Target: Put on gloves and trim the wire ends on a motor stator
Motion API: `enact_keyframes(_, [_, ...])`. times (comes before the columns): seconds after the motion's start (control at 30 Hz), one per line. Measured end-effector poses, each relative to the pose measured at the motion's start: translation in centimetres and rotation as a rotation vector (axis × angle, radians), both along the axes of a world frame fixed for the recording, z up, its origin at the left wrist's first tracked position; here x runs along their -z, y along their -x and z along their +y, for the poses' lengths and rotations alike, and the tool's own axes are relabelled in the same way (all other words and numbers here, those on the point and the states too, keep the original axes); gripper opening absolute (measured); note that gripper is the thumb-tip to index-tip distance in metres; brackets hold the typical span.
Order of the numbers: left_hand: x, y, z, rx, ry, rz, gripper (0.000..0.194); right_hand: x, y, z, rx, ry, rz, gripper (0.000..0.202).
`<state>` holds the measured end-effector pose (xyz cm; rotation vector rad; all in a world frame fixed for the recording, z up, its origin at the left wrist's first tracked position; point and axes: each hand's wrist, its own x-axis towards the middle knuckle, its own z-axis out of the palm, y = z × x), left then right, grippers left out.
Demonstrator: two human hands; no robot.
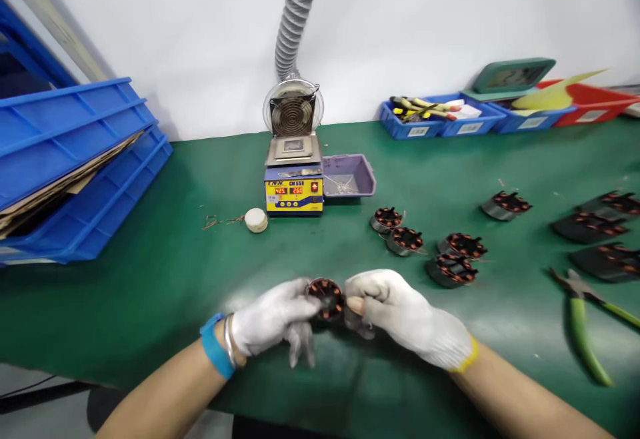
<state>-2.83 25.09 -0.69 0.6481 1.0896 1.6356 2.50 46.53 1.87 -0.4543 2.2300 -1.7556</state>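
Observation:
Both hands wear white gloves and meet over the green mat near its front edge. Between them is a small round motor stator (325, 297) with copper windings. My left hand (273, 319) grips it from the left, with a blue wrist strap behind the glove. My right hand (400, 312) pinches its right side with bare fingertips showing. Several more stators (405, 240) lie on the mat just beyond my right hand.
A yellow and blue solder pot (294, 189) with a small fan and a grey hose stands at centre back, a purple tray (349, 176) beside it. Stacked blue crates (75, 159) fill the left. Green-handled pliers (583, 319) lie at right. Blue and red bins (465, 119) line the wall.

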Motion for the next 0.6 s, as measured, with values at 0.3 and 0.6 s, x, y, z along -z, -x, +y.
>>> enact_keyframes(0.3, [-1.1,-2.3,-1.2,-0.708,-0.352,1.506,0.034,0.2,-0.3,-0.9,-0.047,0.226,-0.183,0.054])
enact_keyframes(0.6, [1.5,0.4,1.0,-0.728,0.381,1.403,0.046,1.2,1.7,0.8,0.047,-0.388,0.016,0.042])
